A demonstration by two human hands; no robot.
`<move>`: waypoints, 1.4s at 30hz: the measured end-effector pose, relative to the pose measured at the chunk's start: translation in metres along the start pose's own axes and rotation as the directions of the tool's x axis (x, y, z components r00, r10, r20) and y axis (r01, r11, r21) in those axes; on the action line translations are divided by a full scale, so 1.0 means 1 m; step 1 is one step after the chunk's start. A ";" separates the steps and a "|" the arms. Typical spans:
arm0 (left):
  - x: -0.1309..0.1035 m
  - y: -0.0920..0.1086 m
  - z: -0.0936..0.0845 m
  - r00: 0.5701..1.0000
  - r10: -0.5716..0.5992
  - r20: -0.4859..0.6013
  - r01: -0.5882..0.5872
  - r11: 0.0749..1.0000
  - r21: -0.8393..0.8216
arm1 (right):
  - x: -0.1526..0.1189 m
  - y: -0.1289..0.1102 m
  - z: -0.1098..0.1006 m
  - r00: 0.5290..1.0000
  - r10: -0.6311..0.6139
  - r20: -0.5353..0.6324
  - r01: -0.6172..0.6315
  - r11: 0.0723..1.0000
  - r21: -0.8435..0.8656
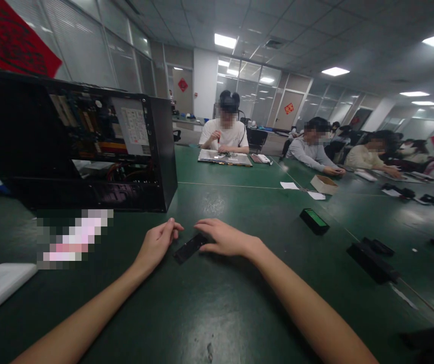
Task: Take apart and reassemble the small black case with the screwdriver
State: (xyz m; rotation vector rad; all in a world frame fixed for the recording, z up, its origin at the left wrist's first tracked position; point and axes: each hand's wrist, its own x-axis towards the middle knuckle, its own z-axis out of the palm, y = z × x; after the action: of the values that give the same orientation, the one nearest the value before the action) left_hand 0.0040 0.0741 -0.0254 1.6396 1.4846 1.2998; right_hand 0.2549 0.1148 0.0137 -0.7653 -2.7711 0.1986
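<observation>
Glossy green tabletop (205,311); right hand (224,238) at black panel (185,251); glass partitions (253,86) behind.

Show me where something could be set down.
Bare table shows between the forearms, nearer than the black plate, and between the right hand and the green-topped box. The left is crowded with the computer case and white object.

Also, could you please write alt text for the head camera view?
A person's right hand is over one end of a flat black rectangular part on a green tabletop, the left hand close by. An open desktop computer case stands at left; a co-worker sits opposite.
</observation>
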 end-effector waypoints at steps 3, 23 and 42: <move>-0.001 0.001 0.000 1.000 0.018 -0.010 -0.018 1.000 0.002 | 0.031 -0.009 0.020 0.998 -0.041 0.055 0.040 0.999 0.017; -0.001 0.007 0.000 0.999 0.038 0.037 -0.039 0.999 0.025 | -0.190 0.146 -0.088 0.447 0.698 -0.559 -0.835 0.550 0.019; -0.001 0.004 0.001 0.998 0.042 0.041 -0.044 0.998 0.034 | -0.251 0.190 -0.061 0.190 0.789 -0.584 -0.976 0.216 -0.026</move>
State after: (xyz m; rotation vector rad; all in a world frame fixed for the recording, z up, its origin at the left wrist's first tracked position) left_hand 0.0066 0.0720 -0.0223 1.7189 1.4628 1.2626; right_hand 0.5718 0.1505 -0.0184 -2.2168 -1.4846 -0.3464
